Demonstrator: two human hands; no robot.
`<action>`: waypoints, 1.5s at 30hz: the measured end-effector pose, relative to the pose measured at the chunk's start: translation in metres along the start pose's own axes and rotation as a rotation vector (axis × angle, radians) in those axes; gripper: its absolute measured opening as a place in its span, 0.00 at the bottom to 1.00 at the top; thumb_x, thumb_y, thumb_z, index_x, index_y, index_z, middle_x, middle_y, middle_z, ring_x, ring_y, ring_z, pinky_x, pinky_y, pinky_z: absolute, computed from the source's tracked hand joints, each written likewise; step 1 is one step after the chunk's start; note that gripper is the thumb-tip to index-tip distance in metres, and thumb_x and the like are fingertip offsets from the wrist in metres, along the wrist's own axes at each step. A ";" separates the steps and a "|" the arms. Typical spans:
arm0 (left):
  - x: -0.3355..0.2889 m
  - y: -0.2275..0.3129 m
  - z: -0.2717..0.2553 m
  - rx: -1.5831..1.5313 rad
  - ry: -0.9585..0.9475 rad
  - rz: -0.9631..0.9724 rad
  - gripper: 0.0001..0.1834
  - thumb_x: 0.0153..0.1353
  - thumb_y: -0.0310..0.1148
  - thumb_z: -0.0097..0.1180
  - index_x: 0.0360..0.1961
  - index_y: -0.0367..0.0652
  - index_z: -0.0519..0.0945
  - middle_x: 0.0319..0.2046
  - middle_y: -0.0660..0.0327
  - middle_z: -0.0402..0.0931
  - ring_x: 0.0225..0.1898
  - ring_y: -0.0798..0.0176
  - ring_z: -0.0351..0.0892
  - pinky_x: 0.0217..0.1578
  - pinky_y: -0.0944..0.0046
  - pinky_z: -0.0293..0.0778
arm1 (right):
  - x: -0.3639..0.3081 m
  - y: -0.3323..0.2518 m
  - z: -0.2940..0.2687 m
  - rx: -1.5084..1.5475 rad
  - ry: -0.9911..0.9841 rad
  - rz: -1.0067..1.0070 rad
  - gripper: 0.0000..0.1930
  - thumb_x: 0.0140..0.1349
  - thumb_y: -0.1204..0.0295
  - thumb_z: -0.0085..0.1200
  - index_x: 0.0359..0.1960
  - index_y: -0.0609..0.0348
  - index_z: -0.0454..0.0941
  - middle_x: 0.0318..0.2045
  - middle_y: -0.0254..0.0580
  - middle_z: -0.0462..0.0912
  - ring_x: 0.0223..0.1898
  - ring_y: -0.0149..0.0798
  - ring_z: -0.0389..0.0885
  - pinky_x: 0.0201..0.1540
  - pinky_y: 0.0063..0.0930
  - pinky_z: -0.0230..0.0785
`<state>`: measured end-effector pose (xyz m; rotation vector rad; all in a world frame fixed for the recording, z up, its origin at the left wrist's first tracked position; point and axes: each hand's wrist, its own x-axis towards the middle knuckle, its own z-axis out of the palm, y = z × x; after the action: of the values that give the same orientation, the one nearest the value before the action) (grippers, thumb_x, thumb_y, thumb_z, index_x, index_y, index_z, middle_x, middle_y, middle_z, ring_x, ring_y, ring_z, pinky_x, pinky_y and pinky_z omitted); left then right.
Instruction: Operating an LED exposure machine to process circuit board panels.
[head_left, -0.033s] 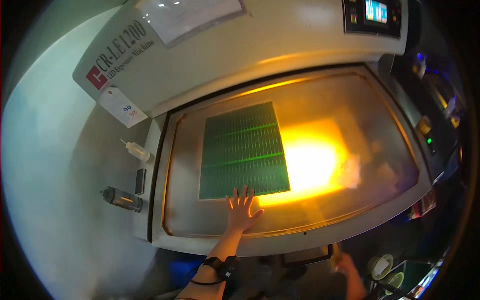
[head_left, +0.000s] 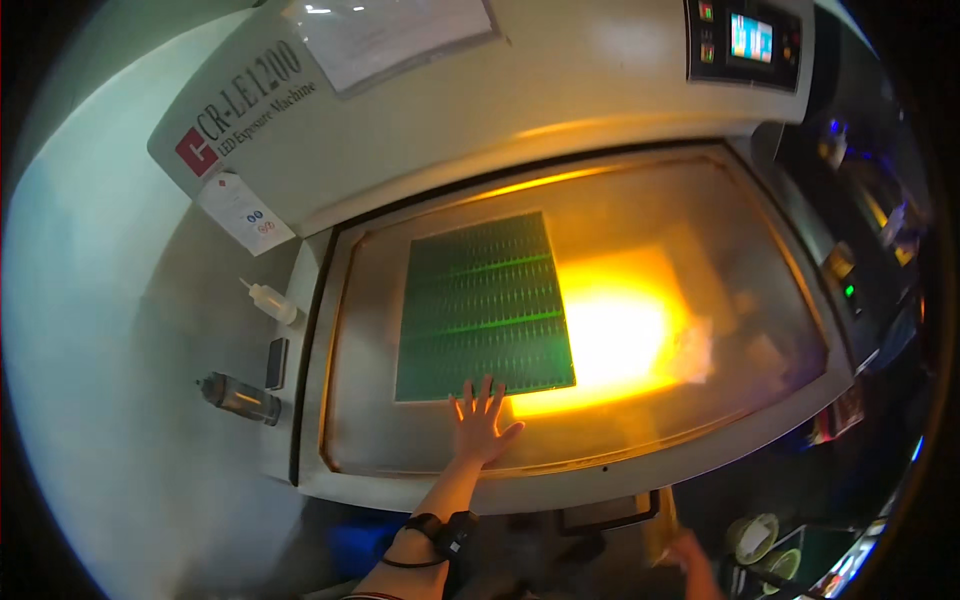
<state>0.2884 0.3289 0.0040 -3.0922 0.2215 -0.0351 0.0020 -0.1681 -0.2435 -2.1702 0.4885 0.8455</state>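
A green circuit board panel [head_left: 480,300] with rows of fine slots and two brighter green stripes lies flat on the machine's glass bed [head_left: 380,430]. My left hand [head_left: 480,425] rests at its near edge, fingers spread, the fingertips touching the panel's lower border. Below the front rim, at the lower right, my right hand [head_left: 688,550] is smeared by motion and partly cut by the dark. Beside it is a yellowish upright strip [head_left: 658,520], also blurred. Whether the right hand holds it cannot be made out.
Bright yellow light [head_left: 620,330] glows through the bed right of the panel. On the left ledge are a dropper bottle [head_left: 272,303], a phone-like dark slab [head_left: 277,363] and a grey cylinder [head_left: 240,398]. A black handle [head_left: 610,522] hangs under the front rim; round containers [head_left: 752,538] stand lower right.
My right hand has dropped slightly lower and blurred more, with the yellowish strip now standing apart from its fingers' outline. The left hand and the panel stay together; the view has shifted a little.
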 end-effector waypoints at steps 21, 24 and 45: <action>-0.015 0.039 -0.044 -0.441 -0.269 0.027 0.54 0.60 0.66 0.52 0.77 0.51 0.43 0.78 0.55 0.32 0.77 0.40 0.31 0.71 0.30 0.39 | -0.243 0.004 -0.189 -0.553 0.578 -0.103 0.14 0.59 0.70 0.56 0.46 0.55 0.80 0.38 0.50 0.83 0.39 0.52 0.81 0.41 0.44 0.76; -0.056 0.072 -0.122 -0.349 -0.133 0.296 0.56 0.57 0.58 0.63 0.76 0.47 0.45 0.77 0.54 0.37 0.77 0.40 0.35 0.71 0.31 0.41 | -0.281 -0.184 -0.225 -0.538 0.574 -0.279 0.21 0.54 0.75 0.56 0.52 0.47 0.80 0.43 0.46 0.85 0.43 0.52 0.83 0.45 0.45 0.76; 0.023 -0.201 -0.054 -0.226 -0.282 0.177 0.36 0.55 0.22 0.56 0.68 0.46 0.68 0.62 0.52 0.72 0.58 0.41 0.72 0.59 0.46 0.69 | 0.028 -0.563 -0.085 -0.917 0.233 -1.011 0.31 0.61 0.73 0.52 0.68 0.46 0.65 0.65 0.41 0.72 0.62 0.53 0.73 0.65 0.53 0.64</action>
<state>0.3379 0.5224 0.0674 -3.2296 0.5162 0.4591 0.3766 0.1320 0.0633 -2.8216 -1.0506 0.2129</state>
